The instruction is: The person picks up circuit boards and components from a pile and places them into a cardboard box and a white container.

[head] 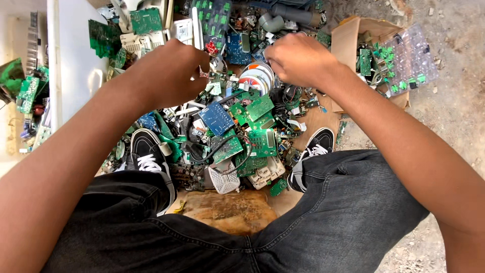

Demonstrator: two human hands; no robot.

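Head view: left hand [169, 76] and right hand [298, 58], grips pinched on something tiny I can't identify, above the heap of green circuit boards [237, 126]; probably light, brittle, best held by edges.

Scrap electronics: glossy boards, matt cloth, rough ground

The flat green printed circuit boards [260, 107] are showing a smooth, slightly glossy lacquered face, and the blue rectangular circuit board [216, 118] is gleaming the same way. The white perforated plastic casing [224, 178] is looking matt and scuffed. The brown corrugated cardboard box [345, 36] is looking dull and papery beside a clear moulded plastic blister tray [414, 53] that is catching glare. The dark grey denim trousers [333, 212] are looking coarse and matt, the black canvas shoes [146, 151] cloth-like, and the sandy ground [454, 106] is looking rough and gritty.
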